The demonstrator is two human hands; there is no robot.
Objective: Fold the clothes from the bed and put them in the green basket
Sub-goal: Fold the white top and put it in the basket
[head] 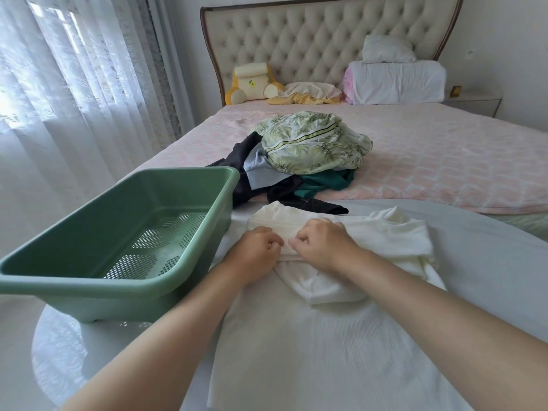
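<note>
1. Your left hand and right hand sit close together, knuckles almost meeting. The fingers of both are curled, and both pinch the same raised fold of the white garment.
2. The garment lies on the table, just right of the basket. Its left edge is right up against the basket's near wall, though I cannot tell if they touch.
3. The fold you hold runs crosswise, starting at the basket side and leading away to the right. One flat panel stretches from that fold back toward you. A bunched part spreads further right, well away from the basket.
4. The basket is to the left of both hands, and your left hand is the nearer one, just beside its right wall. By my reading, the garment needs more folding along that crosswise line first. It then has to travel left and up over the rim.
5. The basket's perforated floor shows, and no clothes are visible in it.
6. The pile waits on the bed, beyond the basket's far right corner. A leaf-print piece is on top, with pale blue, dark and green pieces beneath. One dark piece looks to touch that corner of the basket, and another trails down to the garment's far edge.
</note>
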